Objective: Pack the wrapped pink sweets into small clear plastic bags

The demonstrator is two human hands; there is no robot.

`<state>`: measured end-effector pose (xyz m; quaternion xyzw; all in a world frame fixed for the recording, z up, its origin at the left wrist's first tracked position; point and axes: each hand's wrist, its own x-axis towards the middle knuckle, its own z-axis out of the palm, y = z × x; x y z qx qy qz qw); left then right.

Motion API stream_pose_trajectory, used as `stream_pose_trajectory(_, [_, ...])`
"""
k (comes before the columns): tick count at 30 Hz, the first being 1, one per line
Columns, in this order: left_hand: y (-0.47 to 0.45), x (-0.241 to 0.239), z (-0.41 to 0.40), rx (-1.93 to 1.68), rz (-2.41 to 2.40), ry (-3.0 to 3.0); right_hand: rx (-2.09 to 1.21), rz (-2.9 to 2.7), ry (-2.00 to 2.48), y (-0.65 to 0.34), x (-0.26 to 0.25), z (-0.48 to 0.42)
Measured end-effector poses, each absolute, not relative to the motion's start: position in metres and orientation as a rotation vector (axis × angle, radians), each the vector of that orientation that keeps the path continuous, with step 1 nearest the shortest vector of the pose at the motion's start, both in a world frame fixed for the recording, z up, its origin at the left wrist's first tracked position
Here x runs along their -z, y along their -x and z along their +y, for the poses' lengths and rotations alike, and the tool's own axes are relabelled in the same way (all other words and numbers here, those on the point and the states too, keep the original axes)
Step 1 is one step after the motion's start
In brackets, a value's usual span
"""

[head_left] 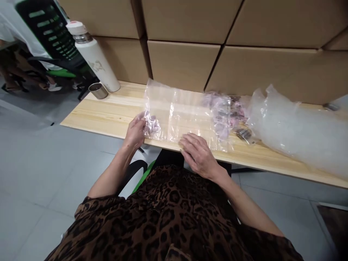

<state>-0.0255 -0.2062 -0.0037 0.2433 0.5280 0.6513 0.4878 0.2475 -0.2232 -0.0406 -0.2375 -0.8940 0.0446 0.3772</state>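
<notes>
Head: crinkled clear film (185,114) over wood-grain tabletop (108,112).

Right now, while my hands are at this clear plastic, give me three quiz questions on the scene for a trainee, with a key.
1. True or false: a metal cup stands beside the foot of the white bottle.
2. Which is the left hand touching?
A. the cup
B. the clear plastic
C. the bottle
3. Fill in: brown ____ stand stacked along the far side of the wooden table.

Key: 1 true; 2 B; 3 boxes.
</notes>
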Motion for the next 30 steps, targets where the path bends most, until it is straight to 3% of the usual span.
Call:
stream_pose_trajectory(8, [0.077, -0.008, -0.224, -1.766, 1.457, -0.576, -0.101, -2.313, 0.849, -0.290, 0.046, -0.220])
stream_pose_trajectory(19, [0.108, -0.005, -0.263, -1.826, 1.595, -0.516, 0.199, -2.592, 1.371, -0.351, 0.018, -0.111])
stream_pose_trajectory(30, [0.087, 0.003, -0.254, -1.558, 1.648, -0.686, 0.205, -2.697, 1.226, -0.270, 0.012, -0.047])
